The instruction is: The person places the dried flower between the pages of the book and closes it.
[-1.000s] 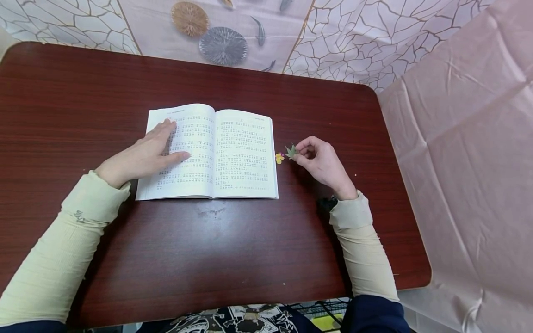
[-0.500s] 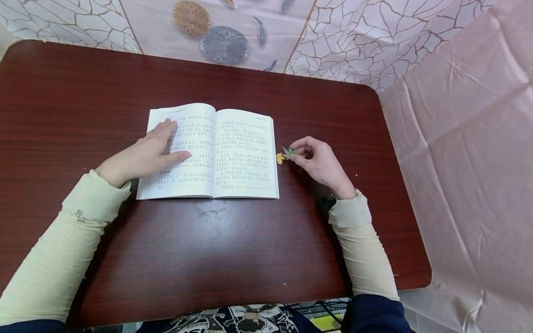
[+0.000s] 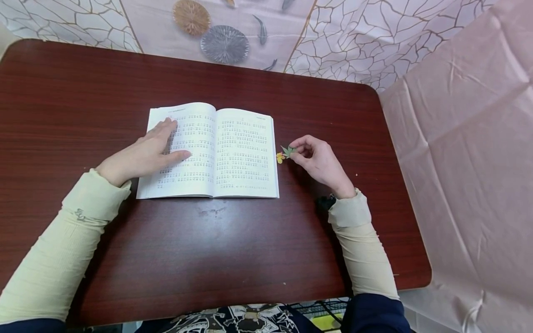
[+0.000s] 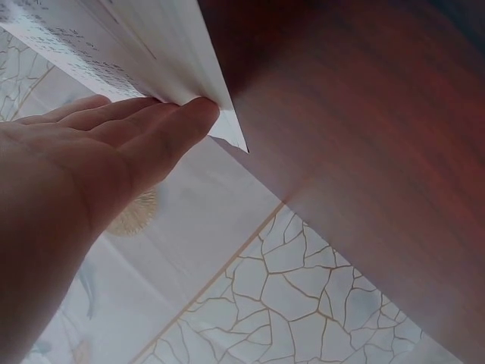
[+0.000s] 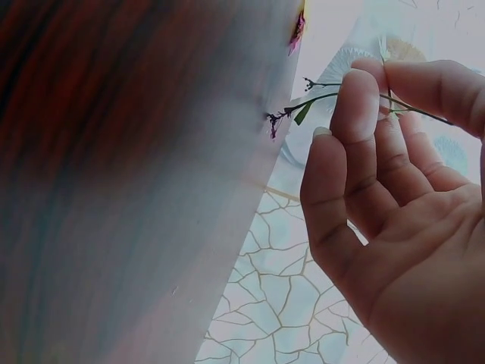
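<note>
An open book (image 3: 243, 157) with printed pages lies on the table. My left hand (image 3: 143, 155) rests on its left page, fingers stretched and thumb apart; the left wrist view shows the straight fingers (image 4: 151, 133) against the paper. To the right of the book, my right hand (image 3: 318, 159) pinches a green pointed-lobed leaf (image 3: 287, 151) between thumb and forefinger. In the right wrist view a thin-stemmed sprig (image 5: 326, 96) with tiny dark buds also passes through the pinch. A yellow flower (image 3: 280, 158) with a pink part lies right at the book's right edge, beside the leaf.
The dark red-brown wooden table (image 3: 233, 259) has a rounded right corner. Behind it hangs a patterned cloth (image 3: 258, 32), and a plain pinkish cloth (image 3: 466, 152) drapes along the right side. Small specks dot the tabletop.
My right hand has shifted slightly left with the leaf, which now sits closer to the yellow flower. The left hand and the book stay as they were.
</note>
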The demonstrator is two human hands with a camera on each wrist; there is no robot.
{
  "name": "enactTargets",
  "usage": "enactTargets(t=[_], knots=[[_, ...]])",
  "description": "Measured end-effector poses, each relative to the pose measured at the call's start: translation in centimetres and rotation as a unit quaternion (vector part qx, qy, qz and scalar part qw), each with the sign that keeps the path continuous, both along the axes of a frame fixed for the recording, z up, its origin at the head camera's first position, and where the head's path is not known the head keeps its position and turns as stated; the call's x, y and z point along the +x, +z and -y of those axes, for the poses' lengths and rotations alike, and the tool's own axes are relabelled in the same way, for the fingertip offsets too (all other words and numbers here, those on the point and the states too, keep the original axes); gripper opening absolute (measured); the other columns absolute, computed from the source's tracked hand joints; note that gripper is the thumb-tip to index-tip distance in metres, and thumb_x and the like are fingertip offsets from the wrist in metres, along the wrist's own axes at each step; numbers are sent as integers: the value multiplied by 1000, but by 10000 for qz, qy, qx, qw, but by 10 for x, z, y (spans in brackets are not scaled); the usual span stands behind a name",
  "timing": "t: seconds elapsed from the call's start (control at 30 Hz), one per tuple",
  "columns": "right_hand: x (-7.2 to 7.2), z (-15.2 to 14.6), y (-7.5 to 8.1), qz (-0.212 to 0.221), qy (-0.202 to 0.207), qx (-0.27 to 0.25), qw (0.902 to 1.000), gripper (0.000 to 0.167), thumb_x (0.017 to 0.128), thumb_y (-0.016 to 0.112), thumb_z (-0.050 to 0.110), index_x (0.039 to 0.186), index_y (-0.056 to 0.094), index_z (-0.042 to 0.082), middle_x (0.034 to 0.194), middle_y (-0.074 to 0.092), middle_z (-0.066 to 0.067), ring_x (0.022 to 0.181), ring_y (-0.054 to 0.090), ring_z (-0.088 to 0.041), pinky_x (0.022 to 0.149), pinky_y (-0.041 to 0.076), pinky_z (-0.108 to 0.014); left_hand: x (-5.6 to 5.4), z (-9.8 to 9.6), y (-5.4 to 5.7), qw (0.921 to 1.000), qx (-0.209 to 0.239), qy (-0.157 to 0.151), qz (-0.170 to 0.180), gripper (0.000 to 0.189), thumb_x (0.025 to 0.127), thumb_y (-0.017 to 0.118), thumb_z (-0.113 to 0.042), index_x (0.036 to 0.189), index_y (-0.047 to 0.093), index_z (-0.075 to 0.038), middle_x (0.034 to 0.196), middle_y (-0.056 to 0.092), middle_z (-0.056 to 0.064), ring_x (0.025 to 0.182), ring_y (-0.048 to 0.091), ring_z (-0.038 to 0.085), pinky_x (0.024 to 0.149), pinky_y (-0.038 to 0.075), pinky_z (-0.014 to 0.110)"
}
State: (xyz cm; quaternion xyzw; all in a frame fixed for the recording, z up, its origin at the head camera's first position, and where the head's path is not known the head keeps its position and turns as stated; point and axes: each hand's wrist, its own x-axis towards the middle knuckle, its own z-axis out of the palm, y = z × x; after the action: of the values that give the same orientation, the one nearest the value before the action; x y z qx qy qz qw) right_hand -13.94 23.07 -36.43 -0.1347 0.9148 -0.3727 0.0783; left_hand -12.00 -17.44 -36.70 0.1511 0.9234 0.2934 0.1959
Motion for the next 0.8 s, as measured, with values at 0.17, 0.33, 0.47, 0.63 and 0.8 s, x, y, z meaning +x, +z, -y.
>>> enactTargets(t=[0.17, 0.33, 0.47, 0.63, 0.8], knots=[[0, 1, 0, 1, 4, -4, 10000, 17, 90, 68, 12, 107, 65, 12, 90, 66, -1, 76, 58, -16, 65, 46, -31, 1, 0, 0, 10000, 10, 16, -3, 95, 96, 52, -52, 153, 3, 7, 160, -4, 24, 147, -5, 35, 116, 6, 56], [0, 2, 1, -15, -19, -89, 10000, 27, 89, 71, 13, 115, 63, 9, 89, 68, -2, 76, 59, -17, 68, 46, -30, 1, 0, 0, 10000, 36, 24, -17, 95, 96, 52, -53, 153, 3, 6, 159, -3, 24, 147, -5, 35, 116, 6, 55], [0, 2, 1, -74, -12, -158, 9998, 33, 88, 73, 13, 118, 61, 7, 88, 70, -1, 73, 58, -17, 67, 46, -29, 1, 0, 0, 10000, 73, 24, -32, 95, 96, 52, -52, 153, 3, 6, 159, -3, 25, 147, -5, 36, 116, 5, 55], [-1, 2, 0, -233, 51, -171, 9996, 24, 87, 74, 13, 110, 66, 15, 86, 69, 5, 71, 59, -15, 62, 47, -28, 1, 0, 0, 10000, 83, 30, -43, 95, 96, 53, -52, 153, 3, 7, 159, -2, 25, 147, -4, 36, 116, 6, 55], [-1, 3, -1, -315, 119, -218, 9992, 23, 87, 75, 14, 108, 68, 15, 87, 70, 6, 73, 60, -12, 61, 47, -28, 0, 0, -1, 9999, 86, 21, -55, 95, 96, 53, -52, 152, 4, 7, 159, -2, 25, 147, -4, 36, 116, 6, 55]])
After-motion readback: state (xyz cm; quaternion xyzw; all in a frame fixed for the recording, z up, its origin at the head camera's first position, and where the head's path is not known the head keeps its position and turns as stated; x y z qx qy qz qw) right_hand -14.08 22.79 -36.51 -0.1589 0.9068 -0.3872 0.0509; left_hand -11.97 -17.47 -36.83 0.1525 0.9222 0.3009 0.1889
